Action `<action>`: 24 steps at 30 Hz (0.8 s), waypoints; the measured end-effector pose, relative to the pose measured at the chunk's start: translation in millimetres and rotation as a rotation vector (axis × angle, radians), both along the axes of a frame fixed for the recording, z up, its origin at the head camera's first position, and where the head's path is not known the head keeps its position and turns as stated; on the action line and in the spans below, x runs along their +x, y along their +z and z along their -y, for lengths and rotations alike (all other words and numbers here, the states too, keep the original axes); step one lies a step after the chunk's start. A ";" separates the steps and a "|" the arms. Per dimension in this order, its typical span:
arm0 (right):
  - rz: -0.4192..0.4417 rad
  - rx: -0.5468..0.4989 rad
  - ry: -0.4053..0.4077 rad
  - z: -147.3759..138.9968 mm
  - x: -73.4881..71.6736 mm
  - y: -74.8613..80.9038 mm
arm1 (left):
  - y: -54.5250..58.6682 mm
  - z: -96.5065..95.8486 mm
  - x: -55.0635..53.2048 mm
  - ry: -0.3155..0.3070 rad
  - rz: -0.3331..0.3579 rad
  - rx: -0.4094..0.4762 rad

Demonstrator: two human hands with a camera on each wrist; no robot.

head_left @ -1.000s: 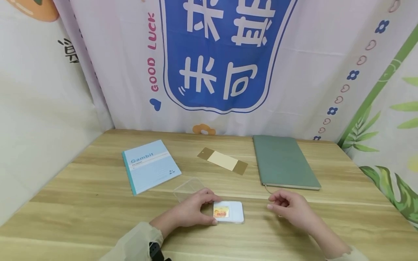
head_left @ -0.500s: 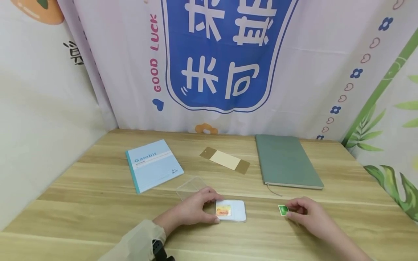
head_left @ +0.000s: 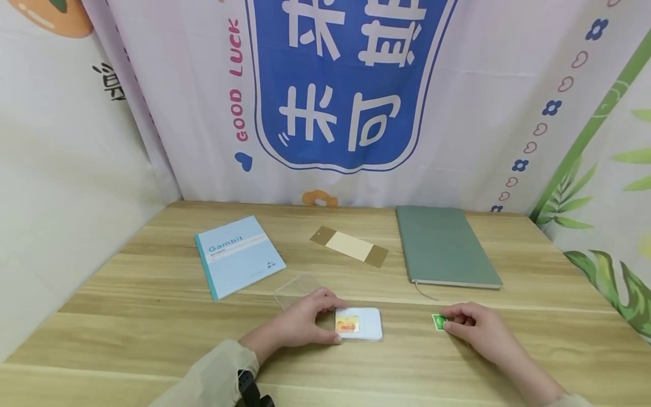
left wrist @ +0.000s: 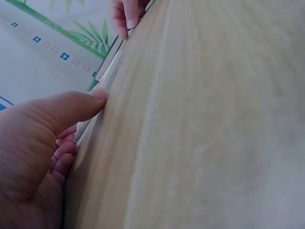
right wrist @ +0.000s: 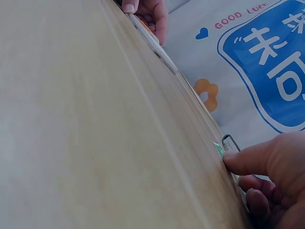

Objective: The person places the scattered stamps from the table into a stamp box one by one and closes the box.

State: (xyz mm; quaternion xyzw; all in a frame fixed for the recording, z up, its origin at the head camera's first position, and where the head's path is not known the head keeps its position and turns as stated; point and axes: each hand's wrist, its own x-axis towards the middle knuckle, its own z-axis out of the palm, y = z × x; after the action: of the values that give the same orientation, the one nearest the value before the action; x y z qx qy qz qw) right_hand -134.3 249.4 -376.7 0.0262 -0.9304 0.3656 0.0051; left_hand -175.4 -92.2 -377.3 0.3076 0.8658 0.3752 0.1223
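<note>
Near the table's front my left hand (head_left: 305, 322) holds the left end of a small stack of white rounded cards (head_left: 371, 324), thumb on the near side and fingers on the far side. A small yellow-orange picture sticker (head_left: 347, 324) lies on the left part of the top card. To the right, my right hand (head_left: 480, 330) pinches a little green square with a pale border (head_left: 438, 322), stamp- or sticker-like, low over the table. Its right part is hidden by the fingertips. In the right wrist view the thumb (right wrist: 248, 160) covers one end of the green square (right wrist: 218, 149).
A clear plastic lid or case (head_left: 296, 290) lies behind my left hand. Farther back are a blue "Gambit" notebook (head_left: 240, 257), a brown and cream card strip (head_left: 349, 246), and a green notebook (head_left: 447, 246) with a ribbon trailing off its front corner.
My right hand has moved right and slightly nearer me from beside the ribbon. The green square, hardly visible a second ago, now shows at its fingertips. My left hand keeps its hold.
</note>
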 end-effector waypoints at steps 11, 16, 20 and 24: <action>0.031 -0.043 -0.016 2.3 -1.7 1.9 | -0.5 -0.6 -1.1 0.004 0.008 -0.001; 0.029 -0.031 0.004 2.9 -4.7 5.0 | 0.7 -0.7 -0.8 -0.001 -0.005 0.003; 0.028 -0.018 0.013 3.4 -6.2 7.3 | 0.7 -0.5 -1.3 -0.003 -0.020 -0.003; 0.023 -0.004 0.010 4.9 -5.8 9.1 | 1.6 -0.4 -0.3 -0.005 -0.017 0.001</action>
State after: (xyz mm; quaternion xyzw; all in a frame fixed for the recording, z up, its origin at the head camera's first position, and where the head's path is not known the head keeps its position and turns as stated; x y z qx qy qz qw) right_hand -140.0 244.5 -367.6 0.0269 -0.9295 0.3678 -0.0072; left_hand -175.7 -91.8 -375.7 0.3130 0.8659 0.3728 0.1155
